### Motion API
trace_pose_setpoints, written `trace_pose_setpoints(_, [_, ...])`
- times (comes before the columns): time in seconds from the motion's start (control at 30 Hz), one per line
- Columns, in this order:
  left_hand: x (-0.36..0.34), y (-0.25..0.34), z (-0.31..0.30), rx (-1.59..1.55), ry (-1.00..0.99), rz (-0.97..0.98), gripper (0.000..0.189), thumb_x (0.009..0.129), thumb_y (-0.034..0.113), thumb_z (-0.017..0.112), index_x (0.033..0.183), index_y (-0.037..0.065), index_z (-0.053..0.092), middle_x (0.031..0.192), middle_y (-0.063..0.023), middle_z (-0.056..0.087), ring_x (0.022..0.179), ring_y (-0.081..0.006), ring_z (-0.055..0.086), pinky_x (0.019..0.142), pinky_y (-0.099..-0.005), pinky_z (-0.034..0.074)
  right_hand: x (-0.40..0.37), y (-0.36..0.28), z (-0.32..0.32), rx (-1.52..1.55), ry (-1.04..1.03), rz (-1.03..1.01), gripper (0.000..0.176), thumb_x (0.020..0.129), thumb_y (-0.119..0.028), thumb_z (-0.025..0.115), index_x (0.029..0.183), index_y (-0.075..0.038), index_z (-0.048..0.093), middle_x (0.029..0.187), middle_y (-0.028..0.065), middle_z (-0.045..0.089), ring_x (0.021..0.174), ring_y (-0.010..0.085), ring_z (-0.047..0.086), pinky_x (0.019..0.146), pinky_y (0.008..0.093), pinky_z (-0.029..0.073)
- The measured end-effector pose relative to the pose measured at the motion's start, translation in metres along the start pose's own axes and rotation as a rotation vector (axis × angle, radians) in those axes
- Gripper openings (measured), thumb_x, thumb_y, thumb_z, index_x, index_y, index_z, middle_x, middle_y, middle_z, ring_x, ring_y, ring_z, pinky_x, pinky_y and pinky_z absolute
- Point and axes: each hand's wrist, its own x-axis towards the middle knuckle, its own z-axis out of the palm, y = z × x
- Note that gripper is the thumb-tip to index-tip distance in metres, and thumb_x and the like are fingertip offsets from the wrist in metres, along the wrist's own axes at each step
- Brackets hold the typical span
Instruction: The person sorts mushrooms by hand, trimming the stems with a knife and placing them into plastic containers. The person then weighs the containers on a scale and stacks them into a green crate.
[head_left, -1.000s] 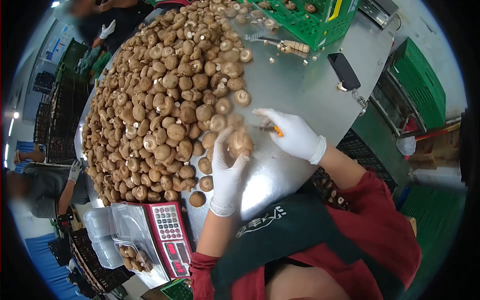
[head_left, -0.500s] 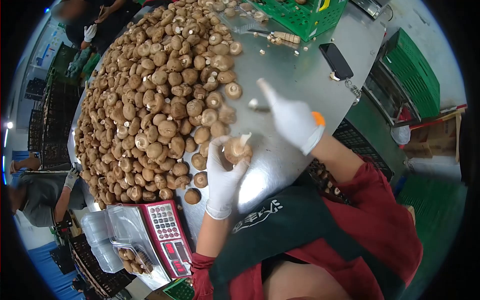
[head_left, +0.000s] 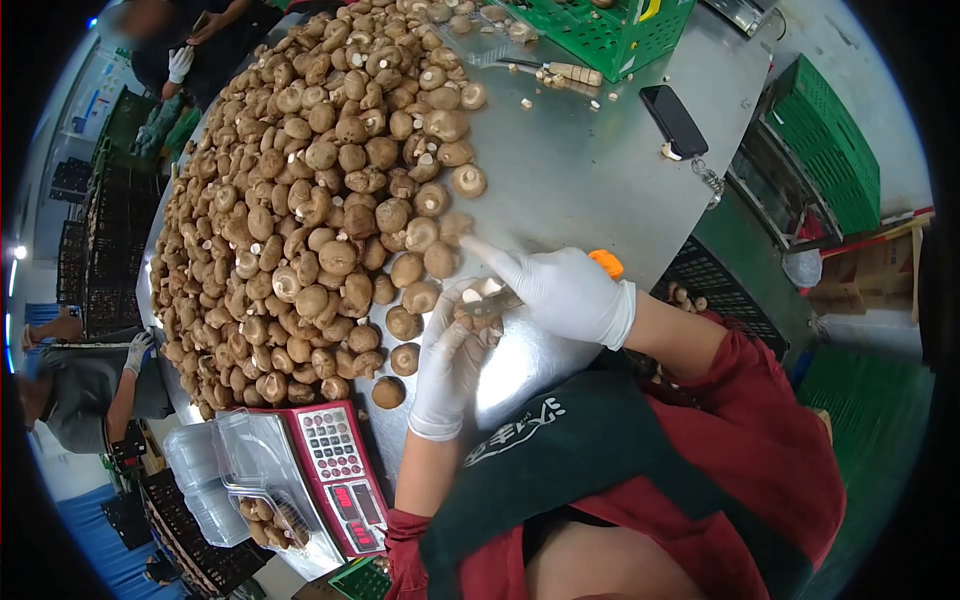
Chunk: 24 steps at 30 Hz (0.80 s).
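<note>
My gloved left hand (head_left: 445, 375) grips a brown-capped mushroom (head_left: 484, 318), its pale stem turned up. Close against it is my gloved right hand (head_left: 578, 297), closed around a small knife whose orange handle end (head_left: 605, 263) sticks out behind the fist. The grey blade lies across the mushroom's stem; my fingers partly hide it. Just past the two hands, loose mushrooms (head_left: 421, 296) lie at the edge of a large mushroom pile (head_left: 320, 200).
A red scale (head_left: 335, 450) carries a clear tray of mushrooms (head_left: 268, 522). On the metal table (head_left: 570, 140) lie a wooden-handled tool (head_left: 573, 73) and a phone (head_left: 672, 121). A green crate (head_left: 640, 45) stands at the back. Two other people's gloved hands (head_left: 180, 64) (head_left: 140, 350) show at left.
My right hand has moved down and left to the mushroom, bringing the knife blade to its stem. A small white piece that was in the air beside that hand is gone from view.
</note>
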Motion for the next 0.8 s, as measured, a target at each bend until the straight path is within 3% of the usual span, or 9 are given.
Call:
trace_pose_setpoints(0.07, [-0.001,-0.004,0.001,-0.033,0.008,-0.022,0.058,0.089,0.020,0.067,0.136,-0.002,0.042,0.119,-0.0116,0.058,0.098,-0.0174,0.059,0.080,-0.0275,0.049,0.001,0.002,0.004,-0.039,0.082,-0.077,0.077,0.080,-0.009,0.061,0.151,-0.009,0.032,0.072,0.0098,0.065,0.051,0.0233,0.062,0.046,0.0358,0.049])
trace_pose_setpoints(0.27, [-0.001,-0.006,0.000,-0.050,-0.023,-0.100,0.064,0.084,0.029,0.070,0.133,-0.004,0.045,0.116,-0.0144,0.059,0.090,-0.0195,0.058,0.075,-0.0278,0.048,0.003,0.008,-0.008,-0.017,-0.073,-0.117,0.075,0.080,-0.010,0.061,0.150,-0.010,0.034,0.078,0.0122,0.067,0.054,0.0267,0.064,0.049,0.0386,0.051])
trace_pose_setpoints(0.37, [-0.001,-0.005,-0.011,-0.055,-0.120,-0.129,0.069,0.081,0.033,0.072,0.132,-0.004,0.045,0.115,-0.0175,0.059,0.091,-0.0212,0.059,0.074,-0.0282,0.048,0.006,0.038,-0.004,-0.085,-0.039,0.105,0.072,0.081,-0.008,0.060,0.148,-0.012,0.036,0.085,0.0141,0.069,0.058,0.0314,0.065,0.053,0.0422,0.053])
trace_pose_setpoints(0.47, [-0.003,-0.005,-0.013,-0.070,-0.100,-0.134,0.069,0.080,0.032,0.071,0.133,-0.003,0.043,0.117,-0.0185,0.058,0.094,-0.0237,0.060,0.076,-0.0302,0.049,-0.002,0.065,-0.002,-0.078,-0.019,0.268,0.067,0.081,-0.006,0.057,0.145,-0.012,0.038,0.094,0.0159,0.070,0.065,0.0362,0.066,0.061,0.0453,0.055])
trace_pose_setpoints(0.53, [-0.003,-0.007,-0.018,-0.076,-0.091,-0.146,0.069,0.081,0.030,0.070,0.135,-0.002,0.042,0.120,-0.0193,0.057,0.101,-0.0273,0.061,0.080,-0.0330,0.052,-0.007,0.078,-0.003,-0.069,-0.054,0.269,0.063,0.081,-0.004,0.055,0.142,-0.011,0.042,0.100,0.0167,0.068,0.074,0.0370,0.066,0.068,0.0456,0.055])
trace_pose_setpoints(0.67, [-0.007,0.000,-0.006,-0.078,-0.073,-0.122,0.061,0.086,0.029,0.065,0.135,0.000,0.041,0.128,-0.0195,0.053,0.125,-0.0394,0.053,0.099,-0.0437,0.051,0.021,0.114,0.008,-0.120,0.029,0.262,0.043,0.082,-0.002,0.051,0.123,-0.008,0.060,0.100,0.0164,0.066,0.089,0.0364,0.066,0.078,0.0459,0.053])
trace_pose_setpoints(0.73, [-0.008,-0.005,-0.020,-0.051,-0.030,-0.108,0.059,0.088,0.031,0.065,0.133,0.000,0.043,0.126,-0.0188,0.054,0.122,-0.0378,0.055,0.096,-0.0416,0.052,0.063,0.126,0.007,-0.032,-0.054,0.335,0.048,0.080,0.000,0.049,0.125,-0.010,0.060,0.117,0.0146,0.062,0.102,0.0364,0.062,0.089,0.0460,0.050])
trace_pose_setpoints(0.77, [-0.009,-0.008,-0.027,-0.037,-0.007,-0.102,0.058,0.088,0.032,0.064,0.133,0.001,0.044,0.125,-0.0185,0.054,0.120,-0.0370,0.056,0.094,-0.0406,0.052,0.083,0.128,0.012,0.020,0.043,0.281,0.046,0.080,0.001,0.048,0.122,-0.010,0.062,0.116,0.0141,0.062,0.104,0.0356,0.062,0.090,0.0452,0.050])
trace_pose_setpoints(0.8, [-0.010,-0.011,-0.033,-0.032,-0.001,-0.056,0.042,0.093,0.029,0.060,0.123,0.000,0.050,0.117,-0.0196,0.058,0.110,-0.0337,0.060,0.091,-0.0402,0.054,0.104,0.130,0.018,0.071,0.139,0.226,0.044,0.080,0.002,0.047,0.119,-0.009,0.065,0.115,0.0136,0.063,0.106,0.0347,0.062,0.090,0.0445,0.050])
